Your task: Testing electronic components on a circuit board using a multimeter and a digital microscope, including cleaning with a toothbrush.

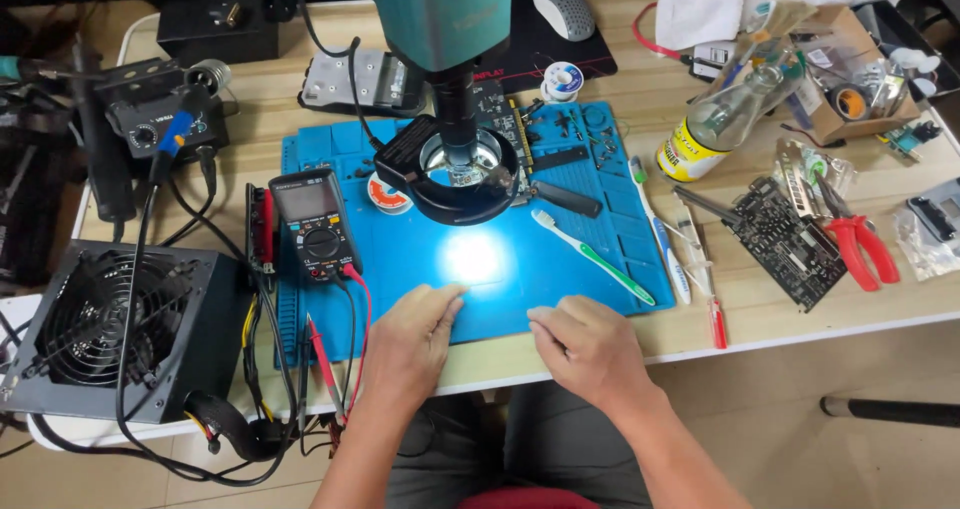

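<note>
1. Two bare hands rested at the lower centre of the frame; neither grasped anything. The left hand (412, 331) lay palm down and relaxed, its fingertips on the near edge of the blue work mat (560, 269). The right hand (590, 344) lay loosely curled just beside it, fingers touching the same edge.
2. The mat occupied the centre of the frame on the wooden table (800, 319). A bright pool of light fell on its bare middle, just beyond the fingers.
3. Above the light stood the microscope (455, 89) with its ring lamp (460, 174), upper centre.
4. A green-handled toothbrush (592, 256) lay on the mat, right of the light; a multimeter (312, 224) sat on its left edge, its red and black leads trailing toward the left wrist.
5. Judgement: handling the mat well would call for even pressure from both hands and keeping the leads clear of the wrist.
6. Red-handled pliers (862, 249) and a dark circuit board (785, 241) lay at right, well apart.
</note>
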